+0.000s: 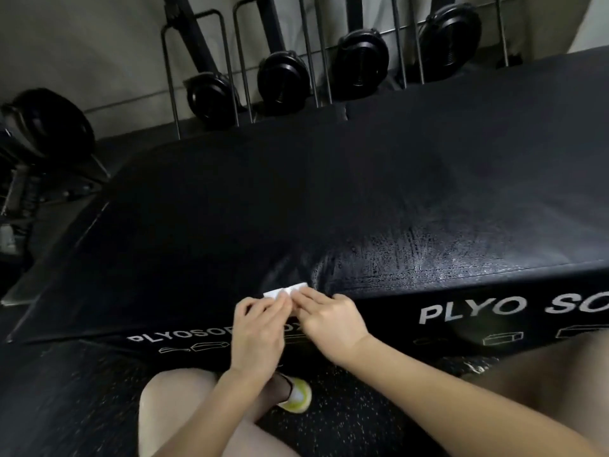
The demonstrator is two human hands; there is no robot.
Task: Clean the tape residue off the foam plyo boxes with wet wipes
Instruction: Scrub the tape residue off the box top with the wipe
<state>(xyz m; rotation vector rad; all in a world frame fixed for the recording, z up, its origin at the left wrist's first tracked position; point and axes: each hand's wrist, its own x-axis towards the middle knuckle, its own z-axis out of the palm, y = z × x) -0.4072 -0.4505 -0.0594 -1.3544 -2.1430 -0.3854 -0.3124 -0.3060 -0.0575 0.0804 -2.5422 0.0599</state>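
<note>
Both hands meet at one small folded white wet wipe (pixel 286 291): the left hand (pixel 258 334) and the right hand (pixel 329 319) each pinch it with curled fingertips, knuckles nearly touching, the wipe lying at the near top edge of one large black foam plyo box (pixel 329 199). Only this one wipe is visible. The box's top surface shows a shiny wet, streaked patch (pixel 428 255) to the right of the hands. Its near side face carries white lettering "PLYO SO…" (pixel 514 308); a second line, "PLYOSO…" (pixel 178 336), is partly hidden behind the left hand. Whether this is one box or two abutting cannot be told. Below, one yellow-green shoe (pixel 298 394) rests on black speckled rubber flooring (pixel 356 410), between two bare knees. Behind the box, four black round machine housings (pixel 283 82) stand in a row among thin metal rails.
</note>
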